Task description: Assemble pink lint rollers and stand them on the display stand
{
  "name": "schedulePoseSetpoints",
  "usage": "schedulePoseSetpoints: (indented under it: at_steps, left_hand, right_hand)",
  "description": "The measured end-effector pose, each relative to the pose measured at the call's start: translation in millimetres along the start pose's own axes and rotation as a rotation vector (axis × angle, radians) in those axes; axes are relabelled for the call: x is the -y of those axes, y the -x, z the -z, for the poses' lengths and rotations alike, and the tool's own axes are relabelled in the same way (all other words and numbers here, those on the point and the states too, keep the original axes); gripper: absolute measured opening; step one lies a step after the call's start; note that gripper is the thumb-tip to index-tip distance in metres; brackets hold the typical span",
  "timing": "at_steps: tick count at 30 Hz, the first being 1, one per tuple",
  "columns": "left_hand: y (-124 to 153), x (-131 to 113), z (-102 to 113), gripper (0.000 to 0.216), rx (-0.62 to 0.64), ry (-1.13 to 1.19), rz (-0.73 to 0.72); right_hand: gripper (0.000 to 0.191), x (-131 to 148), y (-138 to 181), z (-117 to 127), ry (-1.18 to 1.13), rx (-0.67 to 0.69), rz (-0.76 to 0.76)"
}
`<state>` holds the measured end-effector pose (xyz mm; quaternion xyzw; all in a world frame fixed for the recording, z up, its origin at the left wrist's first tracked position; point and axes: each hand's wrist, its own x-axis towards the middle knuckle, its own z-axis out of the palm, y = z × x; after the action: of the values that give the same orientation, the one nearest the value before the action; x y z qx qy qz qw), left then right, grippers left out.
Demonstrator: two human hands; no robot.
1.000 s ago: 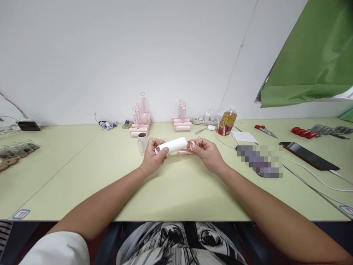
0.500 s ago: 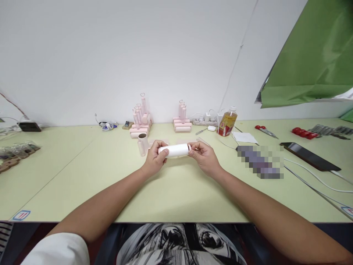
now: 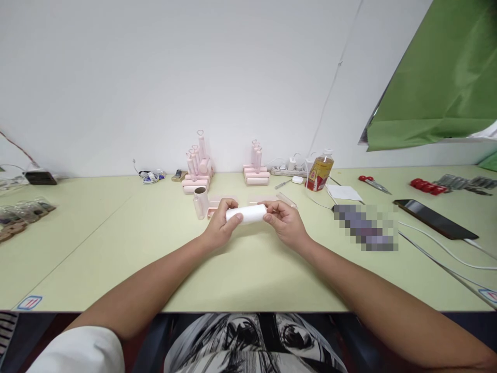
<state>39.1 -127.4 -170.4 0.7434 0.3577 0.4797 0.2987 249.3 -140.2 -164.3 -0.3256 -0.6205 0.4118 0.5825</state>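
Observation:
A white cylindrical roll [image 3: 248, 213] is held level just above the pale green table [image 3: 248, 269], between both hands. My left hand [image 3: 220, 225] wraps its fingers round the roll's left end. My right hand [image 3: 285, 223] pinches the right end with fingertips closed. A small upright tube with a brown core [image 3: 200, 202] stands just left of my left hand. Flat pink parts [image 3: 217, 203] lie on the table behind the roll.
Two stacks of pink rollers [image 3: 198, 168] [image 3: 256, 168] stand by the wall. A bottle [image 3: 320, 171], power strip [image 3: 287, 168], red scissors [image 3: 373, 182], paper [image 3: 344, 192], a dark tablet [image 3: 435, 218] and white cables [image 3: 438, 248] lie to the right. Small packets [image 3: 23, 210] sit at far left.
My right hand, which held a pink ring apart from the roll, has closed onto the roll's right end. The roll turned from tilted to level and sank slightly.

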Motion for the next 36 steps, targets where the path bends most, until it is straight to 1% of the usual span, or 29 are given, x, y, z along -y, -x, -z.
schedulePoseSetpoints:
  at_steps: [3,5,6,8,10,12,14,16,20,22,27,29,31,34,36]
  left_hand:
    - [0.3,-0.8,0.6,0.042,-0.016,0.016,0.005]
    - [-0.6,-0.9,4.0,0.047,0.008,0.044,0.016]
    - [-1.3,-1.0,6.8,0.048,0.045,0.047,0.016]
    - [-3.2,-2.0,13.5,0.048,0.171,0.013,0.029]
    - [-4.5,-4.4,19.8,0.047,0.32,-0.084,0.044]
    - [-4.6,-8.5,23.8,0.047,0.451,-0.211,0.038]
    - [-3.4,-13.6,24.9,0.05,0.537,-0.324,-0.003]
    - [-1.5,-18.2,23.7,0.05,0.586,-0.423,-0.04]
    - [2.0,-20.9,17.2,0.046,0.586,-0.516,-0.063]
    - [3.3,-18.8,12.3,0.048,0.576,-0.511,-0.057]
    - [5.6,-12.1,2.2,0.059,0.524,-0.473,-0.026]
    - [5.8,-10.6,0.9,0.059,0.497,-0.45,-0.015]
    - [5.6,-9.5,1.0,0.058,0.498,-0.442,-0.003]
    - [5.0,-8.0,2.0,0.056,0.511,-0.456,0.0]
    - [4.6,-6.6,2.5,0.057,0.502,-0.462,-0.005]
  right_hand:
    - [0.037,1.6,3.9,-3.2,0.034,0.055,0.006]
    - [0.038,2.1,4.7,-3.2,0.092,0.102,-0.013]
    - [0.039,2.0,4.3,-2.0,0.127,0.121,-0.034]
    - [0.041,0.9,1.6,2.9,0.191,0.144,-0.113]
    - [0.041,-0.7,-2.3,10.2,0.235,0.176,-0.24]
    - [0.04,-1.5,-6.0,18.0,0.286,0.24,-0.356]
    - [0.038,-0.9,-8.6,24.2,0.341,0.301,-0.407]
    - [0.036,1.1,-10.2,28.0,0.379,0.33,-0.409]
    - [0.029,4.7,-11.1,31.5,0.454,0.32,-0.43]
    - [0.028,4.4,-10.7,33.1,0.49,0.319,-0.432]
    - [0.029,-2.1,-8.8,35.2,0.458,0.322,-0.426]
    - [0.025,-3.6,-8.3,34.2,0.504,0.345,-0.423]
    - [0.02,-3.1,-8.1,32.5,0.566,0.365,-0.402]
    - [0.019,0.3,-8.1,29.9,0.616,0.353,-0.378]
    - [0.02,2.5,-7.9,28.6,0.608,0.337,-0.385]
